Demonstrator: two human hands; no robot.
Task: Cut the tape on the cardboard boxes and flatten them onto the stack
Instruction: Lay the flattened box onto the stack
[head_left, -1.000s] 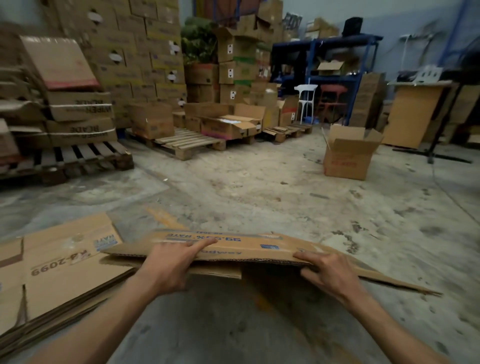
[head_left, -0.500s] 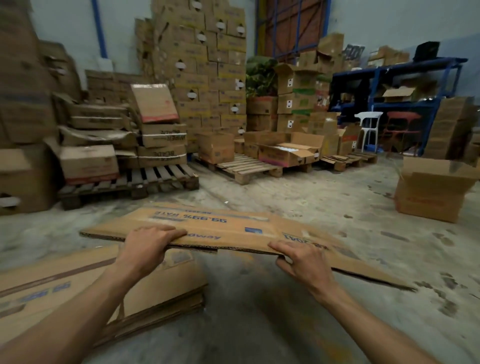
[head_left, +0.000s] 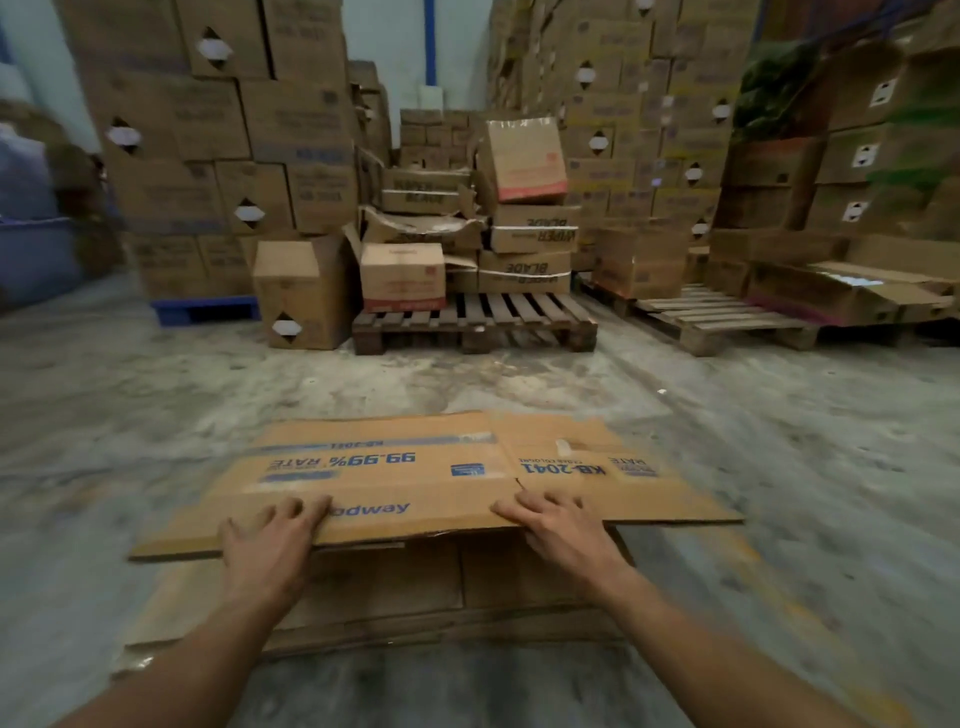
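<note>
Gripping the near edge of the flattened brown cardboard box (head_left: 415, 478), the left hand (head_left: 270, 545) and right hand (head_left: 563, 530) are holding it over the stack of flat brown cardboard (head_left: 389, 597).

I see two hands, my left hand (head_left: 270, 545) and my right hand (head_left: 558, 530). I count one flat cardboard box (head_left: 415, 478) under them, and one stack of flat cardboard (head_left: 395, 597) below it on the floor (head_left: 779, 467). I count two wooden pallets, one in the middle (head_left: 475, 322) and one at the right (head_left: 722, 319). There is one blue pallet (head_left: 208, 309) at the left. The full boxes at the back are too many to count.
</note>
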